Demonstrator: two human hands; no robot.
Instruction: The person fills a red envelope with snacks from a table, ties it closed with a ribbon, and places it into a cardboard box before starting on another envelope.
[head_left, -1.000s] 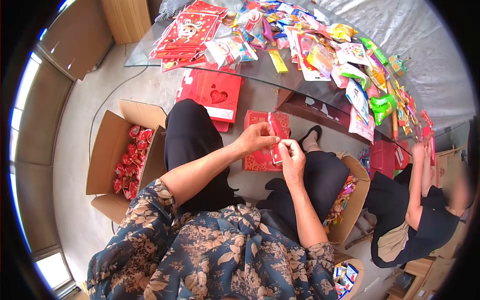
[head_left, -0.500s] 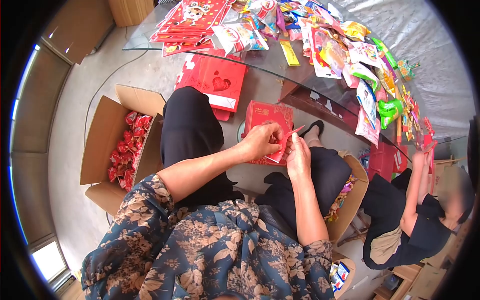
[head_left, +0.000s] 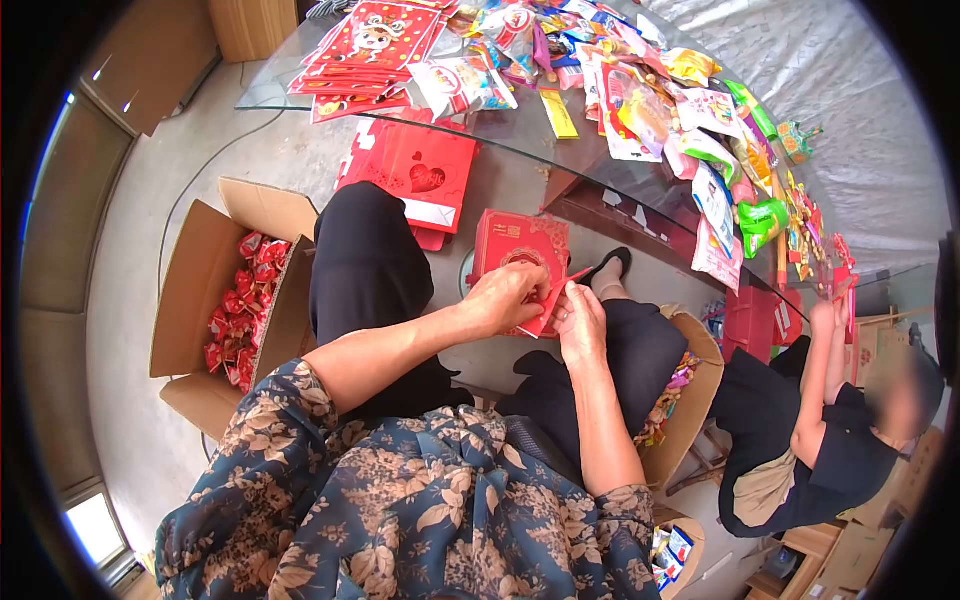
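Both hands meet over my lap at a small red paper packet (head_left: 546, 312). My left hand (head_left: 508, 297) has its fingers closed on the packet's left side. On the other side, my right hand (head_left: 581, 318) pinches the packet's right edge between thumb and fingers. Just beyond the hands lies a red box (head_left: 515, 240) with a gold pattern, partly hidden by my left hand. Farther off, red gift bags with a heart print (head_left: 430, 178) rest below the edge of the glass table (head_left: 510, 137).
Snack packs (head_left: 640, 110) and red printed bags (head_left: 375, 45) cover the glass table. A carton of red-wrapped pieces (head_left: 243, 300) stands at the left, a carton of sweets (head_left: 690, 385) at the right. A co-worker (head_left: 820, 430) sits at the far right, arms raised.
The whole view has shifted slightly, and most things appear a little farther left. Both hands remain on the red packet, with the fingers slightly rearranged.
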